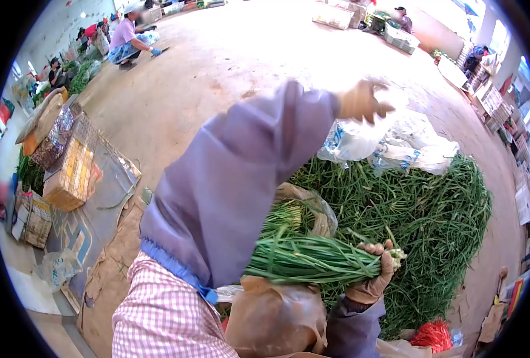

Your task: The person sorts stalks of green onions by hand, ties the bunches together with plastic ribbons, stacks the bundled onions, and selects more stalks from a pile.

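Note:
My left hand [360, 102], in a tan glove and somewhat blurred, is raised above the clear plastic sheeting [417, 140]. Its fingers are apart with nothing seen between them. Lower down, my right hand [375, 280], also gloved, is closed around the pale root end of a bundle of long green stalks [313, 259]. The bundle lies sideways, its leaves pointing left and partly hidden behind my left sleeve. Beneath and beyond it spreads a large heap of loose green stalks [420, 215]. More stalks [286, 218] lie in a plastic wrap beside the bundle.
A brown plastic-covered object [277, 316] stands below the bundle. Red strands [433, 336] lie near the heap's bottom edge. Cardboard boxes [71, 170] stand at the left. A person in a pink top [123, 34] squats at the upper left; other people are farther off.

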`<control>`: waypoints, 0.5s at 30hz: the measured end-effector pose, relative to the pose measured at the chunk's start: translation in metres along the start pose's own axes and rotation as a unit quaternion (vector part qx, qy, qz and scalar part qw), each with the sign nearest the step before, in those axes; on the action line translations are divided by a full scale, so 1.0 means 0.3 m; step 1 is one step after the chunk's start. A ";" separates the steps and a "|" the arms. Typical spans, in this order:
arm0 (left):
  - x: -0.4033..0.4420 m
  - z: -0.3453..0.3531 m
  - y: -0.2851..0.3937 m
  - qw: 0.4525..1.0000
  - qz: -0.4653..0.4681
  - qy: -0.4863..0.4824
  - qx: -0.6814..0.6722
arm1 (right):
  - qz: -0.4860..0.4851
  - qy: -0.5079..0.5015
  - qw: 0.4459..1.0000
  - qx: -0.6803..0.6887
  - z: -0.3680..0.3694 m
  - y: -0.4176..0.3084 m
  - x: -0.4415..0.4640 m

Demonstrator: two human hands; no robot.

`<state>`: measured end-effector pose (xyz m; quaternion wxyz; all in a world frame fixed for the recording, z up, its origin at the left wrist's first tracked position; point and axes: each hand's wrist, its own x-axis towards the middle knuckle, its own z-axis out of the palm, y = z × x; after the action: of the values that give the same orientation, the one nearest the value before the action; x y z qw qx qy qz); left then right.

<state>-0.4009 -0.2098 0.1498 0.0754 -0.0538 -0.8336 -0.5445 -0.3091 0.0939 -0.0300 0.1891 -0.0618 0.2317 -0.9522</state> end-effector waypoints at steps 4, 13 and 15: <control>-0.259 0.215 0.123 0.970 -0.077 -0.164 0.163 | 0.017 -0.071 0.995 0.069 0.156 -0.072 -0.052; -0.106 -0.088 0.443 0.967 -0.115 0.179 0.139 | 0.163 -0.132 0.964 0.161 0.206 -0.157 -0.272; -0.102 -0.021 0.494 0.967 -0.142 0.147 0.155 | 0.191 -0.134 0.955 0.185 0.251 -0.197 -0.337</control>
<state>-0.3448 -0.1565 0.2800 0.1261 0.1578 -0.8867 -0.4159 -0.2200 0.1503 0.0610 0.4049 -0.1071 0.0319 -0.9075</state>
